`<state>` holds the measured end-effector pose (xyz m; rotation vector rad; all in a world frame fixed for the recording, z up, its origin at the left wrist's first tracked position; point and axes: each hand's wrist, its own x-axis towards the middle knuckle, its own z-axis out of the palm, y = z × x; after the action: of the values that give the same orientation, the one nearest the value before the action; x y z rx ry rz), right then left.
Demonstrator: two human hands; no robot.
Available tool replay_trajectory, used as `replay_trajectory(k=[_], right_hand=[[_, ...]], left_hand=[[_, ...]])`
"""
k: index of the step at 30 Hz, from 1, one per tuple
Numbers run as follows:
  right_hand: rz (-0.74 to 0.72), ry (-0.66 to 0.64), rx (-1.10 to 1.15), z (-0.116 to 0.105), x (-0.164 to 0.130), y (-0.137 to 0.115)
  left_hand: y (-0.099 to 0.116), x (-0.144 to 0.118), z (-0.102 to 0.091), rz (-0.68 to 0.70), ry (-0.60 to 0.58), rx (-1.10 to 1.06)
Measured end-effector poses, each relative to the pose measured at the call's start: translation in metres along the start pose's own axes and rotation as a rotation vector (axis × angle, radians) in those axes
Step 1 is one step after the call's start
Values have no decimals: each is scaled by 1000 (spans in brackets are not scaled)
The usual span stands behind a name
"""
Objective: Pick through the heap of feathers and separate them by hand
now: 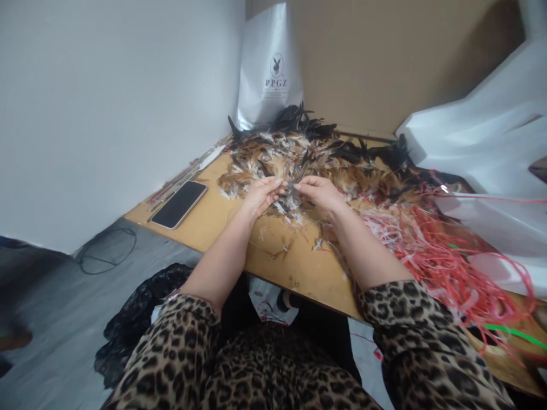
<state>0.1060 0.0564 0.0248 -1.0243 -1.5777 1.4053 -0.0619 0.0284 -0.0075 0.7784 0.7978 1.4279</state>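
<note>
On a yellow table (307, 273), a person's left hand (262, 196) and right hand (319, 192) nearly meet at the near edge of a feather pile (316, 151), their grip unclear from where I stand; red strips (440, 256) right of it, a phone (179, 205) left.

The premises appear to be a small craft workshop: loose feathers (354, 173) lie heaped toward the table's (273, 259) far edge, tangled red strands (436, 256) cover its right end, and a printed bag (273, 65) stands behind.

Single view from the wearer's head, forward and down, close above the hands (261, 197) and table (307, 267).
</note>
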Motion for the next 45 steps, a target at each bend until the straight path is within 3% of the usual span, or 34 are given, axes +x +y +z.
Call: replay_trajectory(k=[13, 23, 29, 36, 45], right_hand=[[-77, 92, 110, 7, 5, 12], [-60, 97, 128, 12, 1, 6], [27, 60, 187, 13, -1, 5], [127, 11, 248, 17, -2, 4], [82, 54, 317, 19, -1, 8]], left_hand=[[-4, -2, 2, -62, -131, 89], [-6, -2, 3, -72, -104, 94], [-4, -2, 5, -4, -53, 100], [-5, -2, 6, 56, -92, 137], [-4, -5, 8, 3, -121, 153]])
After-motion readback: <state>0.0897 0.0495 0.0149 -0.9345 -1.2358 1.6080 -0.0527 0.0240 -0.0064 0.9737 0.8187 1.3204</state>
